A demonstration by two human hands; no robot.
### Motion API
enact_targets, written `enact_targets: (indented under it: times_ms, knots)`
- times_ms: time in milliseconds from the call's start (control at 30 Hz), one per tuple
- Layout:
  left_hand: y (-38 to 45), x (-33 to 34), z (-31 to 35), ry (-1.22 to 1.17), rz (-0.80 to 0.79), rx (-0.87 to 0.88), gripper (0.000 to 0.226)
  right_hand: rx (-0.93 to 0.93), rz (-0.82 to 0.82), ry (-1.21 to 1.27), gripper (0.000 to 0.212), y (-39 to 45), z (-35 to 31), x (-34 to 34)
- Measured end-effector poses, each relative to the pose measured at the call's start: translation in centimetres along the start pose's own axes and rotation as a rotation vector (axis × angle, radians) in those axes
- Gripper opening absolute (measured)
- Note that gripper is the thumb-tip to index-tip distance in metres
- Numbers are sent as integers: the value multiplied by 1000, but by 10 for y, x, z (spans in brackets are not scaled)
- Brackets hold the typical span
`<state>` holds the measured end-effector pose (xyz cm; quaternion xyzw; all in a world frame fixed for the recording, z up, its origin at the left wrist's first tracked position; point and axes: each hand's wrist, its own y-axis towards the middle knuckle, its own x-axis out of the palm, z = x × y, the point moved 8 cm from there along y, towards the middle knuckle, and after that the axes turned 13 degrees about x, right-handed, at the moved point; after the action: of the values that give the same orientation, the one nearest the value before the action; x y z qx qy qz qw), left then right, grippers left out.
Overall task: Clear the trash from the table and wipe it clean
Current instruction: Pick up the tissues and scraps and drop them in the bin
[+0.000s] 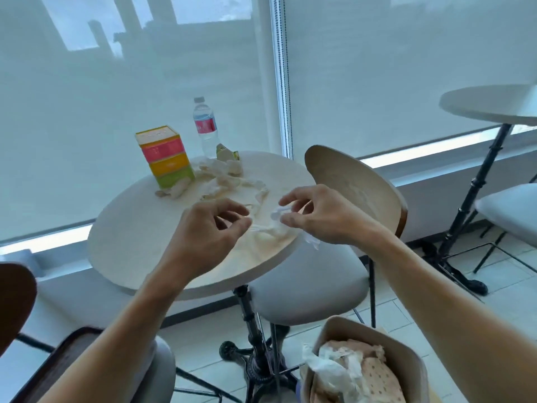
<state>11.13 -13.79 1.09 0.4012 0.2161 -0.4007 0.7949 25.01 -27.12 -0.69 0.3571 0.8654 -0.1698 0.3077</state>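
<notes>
Where the floor shows nearest the camera, a tan paper bag [412, 353] stands open just right of the table's black cast base [255, 359], holding crumpled white tissue and pinkish dotted paper. A grey-cushioned stool [308, 283] sits tucked under the near right edge of the round white table [122, 257], its curved wooden back [357, 181] rising beside the right edge. At the lower left another seat with a dark frame [72, 359] and a brown chair back [14, 301] crowd the near left side.

Above the near right part of the tabletop both hands work close together. The left hand [209, 228] has its fingers curled, thumb and forefinger nearly meeting on a thin clear strip of plastic wrap [261, 228]; whether it truly pinches it I cannot tell. The right hand [316, 213] pinches a small white crumpled wad [277, 213] between thumb and forefinger, a scrap hanging below the palm.

Beyond them, crumpled tissues and wrappers [220, 178] lie scattered from the centre toward the far edge. At the far left edge stands a striped carton [165, 155] in pink, orange and green, and at the far edge a water bottle [205, 126] upright, with a torn green packet [226, 152] just beside it. A second round table [488, 106] stands well apart to the right.
</notes>
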Motion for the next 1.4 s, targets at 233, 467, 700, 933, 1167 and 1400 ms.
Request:
enact_targets:
  times_ms: [233, 467, 700, 933, 1167, 1400]
  knots:
    - [37, -43, -60, 99, -29, -37, 14, 65, -52, -533, 31, 10, -27, 42]
    - [47, -20, -93, 120, -364, -74, 49, 75, 146, -281, 18, 29, -35, 27]
    - [56, -1, -104, 166, -457, -14, 43, 17, 286, 198, 22, 37, -59, 5]
    - [60, -8, -111, 204, -376, 38, 21, -51, 165, 793, 23, 28, -74, -7]
    - [59, -20, -110, 217, -203, 36, 12, -114, 103, 947, 27, 9, -69, -22]
    - [45, -57, -72, 149, 111, 32, 13, 3, 55, 894, 26, -12, -25, -21]
